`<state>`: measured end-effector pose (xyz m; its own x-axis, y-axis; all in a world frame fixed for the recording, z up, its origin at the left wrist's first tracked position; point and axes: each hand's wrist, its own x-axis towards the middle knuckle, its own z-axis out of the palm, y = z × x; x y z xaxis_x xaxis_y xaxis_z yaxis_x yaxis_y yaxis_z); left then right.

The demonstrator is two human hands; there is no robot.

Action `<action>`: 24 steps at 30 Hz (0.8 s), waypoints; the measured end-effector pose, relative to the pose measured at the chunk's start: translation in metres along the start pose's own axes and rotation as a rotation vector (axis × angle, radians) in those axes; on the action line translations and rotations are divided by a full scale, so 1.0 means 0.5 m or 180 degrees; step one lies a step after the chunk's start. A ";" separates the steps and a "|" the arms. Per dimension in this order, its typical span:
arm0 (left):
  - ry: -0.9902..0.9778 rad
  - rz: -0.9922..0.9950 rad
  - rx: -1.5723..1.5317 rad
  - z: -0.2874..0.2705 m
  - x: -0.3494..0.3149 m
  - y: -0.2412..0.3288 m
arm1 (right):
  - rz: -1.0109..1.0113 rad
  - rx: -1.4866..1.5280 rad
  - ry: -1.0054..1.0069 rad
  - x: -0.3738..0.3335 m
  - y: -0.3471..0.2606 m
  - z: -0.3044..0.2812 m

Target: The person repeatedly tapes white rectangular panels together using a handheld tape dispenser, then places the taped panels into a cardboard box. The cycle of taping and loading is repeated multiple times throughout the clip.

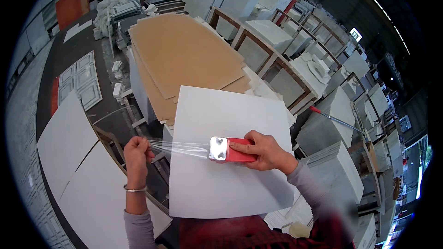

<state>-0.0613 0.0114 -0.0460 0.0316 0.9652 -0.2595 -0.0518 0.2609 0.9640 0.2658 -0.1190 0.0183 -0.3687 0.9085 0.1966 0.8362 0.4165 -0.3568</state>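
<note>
My right hand (pixel 265 151) is wrapped round a red tape dispenser (pixel 239 150) with a shiny metal front, held over a large white board (pixel 217 193). From the dispenser a strip of clear tape (pixel 184 148) stretches left, pulled taut and bunched narrow. Its free end is pinched in the closed fingers of my left hand (pixel 137 154), just past the board's left edge. The white board lies in front of me, with a seam or edge running across it that my right hand and the dispenser partly hide.
Brown cardboard sheets (pixel 184 55) lie stacked beyond the white board. White panels (pixel 87 175) stand at the left, one with a dark gap. Stone slabs (pixel 332 170) and wooden frames (pixel 272 55) crowd the right. A red-handled rod (pixel 337 120) rests across slabs there.
</note>
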 end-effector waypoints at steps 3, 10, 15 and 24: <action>0.0020 -0.0138 0.0212 -0.015 0.031 -0.040 | -0.0041 0.0012 -0.0085 0.015 0.003 0.010; -0.0236 -0.0949 -0.0049 0.018 0.065 -0.184 | 0.0074 0.0086 -0.0290 0.041 0.007 0.014; -0.0192 0.0263 0.2187 0.069 0.049 -0.218 | -0.0094 0.0059 -0.0327 0.047 -0.006 0.017; -0.0231 0.0999 0.2899 0.058 0.033 -0.117 | -0.0122 0.0117 -0.0194 0.028 -0.002 0.017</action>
<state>-0.0286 0.0115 -0.1050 0.2115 0.9773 -0.0077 0.7246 -0.1515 0.6723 0.2565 -0.1064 0.0135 -0.4251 0.8918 0.1551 0.8060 0.4509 -0.3836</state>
